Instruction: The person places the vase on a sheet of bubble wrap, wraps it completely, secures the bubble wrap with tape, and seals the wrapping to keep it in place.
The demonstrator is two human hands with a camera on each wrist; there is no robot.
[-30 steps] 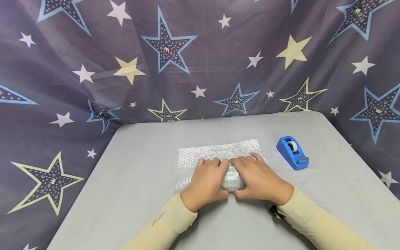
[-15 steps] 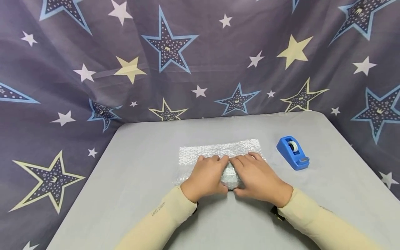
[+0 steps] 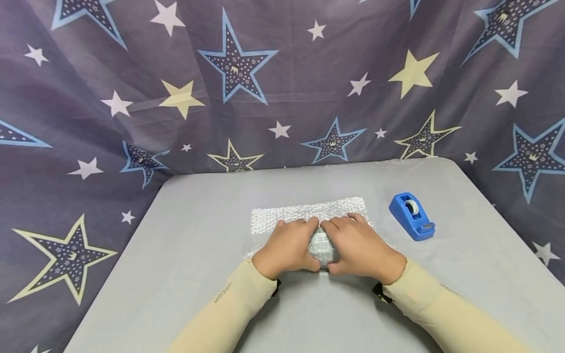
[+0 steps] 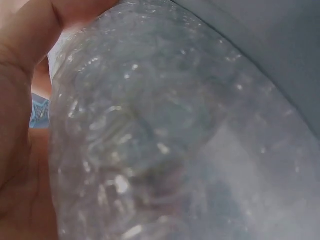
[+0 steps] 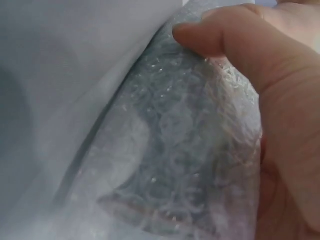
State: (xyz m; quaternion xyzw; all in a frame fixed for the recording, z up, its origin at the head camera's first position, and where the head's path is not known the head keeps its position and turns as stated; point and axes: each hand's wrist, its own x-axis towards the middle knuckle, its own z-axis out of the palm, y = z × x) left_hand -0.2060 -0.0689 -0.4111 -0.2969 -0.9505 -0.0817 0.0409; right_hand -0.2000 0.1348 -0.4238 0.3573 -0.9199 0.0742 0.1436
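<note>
Two hands grip one bundle (image 3: 323, 248), the left hand (image 3: 289, 248) and the right hand (image 3: 363, 248) set at its opposite ends, fingers bent over the top and far side, thumbs at the near side. The bundle sits between them near the middle of the table (image 3: 203, 235), at the near part of a flat sheet of bubble wrap (image 3: 273, 218) that reaches out beyond the hands.

The step in hand looks like rolling the bundle up in the sheet. To do it well, both ends should turn at the same rate, with the thumbs pushing and the fingers tucking the layer snug, so the roll stays square to the sheet. Pressure is best kept even and moderate: too much could burst bubbles, too little could leave slack. The tape dispenser (image 3: 412, 217) stands apart, off to the right.

What the wrap covers cannot be made out; bubbles, glare and blur break it up in both wrist views. The hands hide the bundle's ends, and most fingertips are out of sight behind it. Each wrist view cuts its hand off at the edge.
</note>
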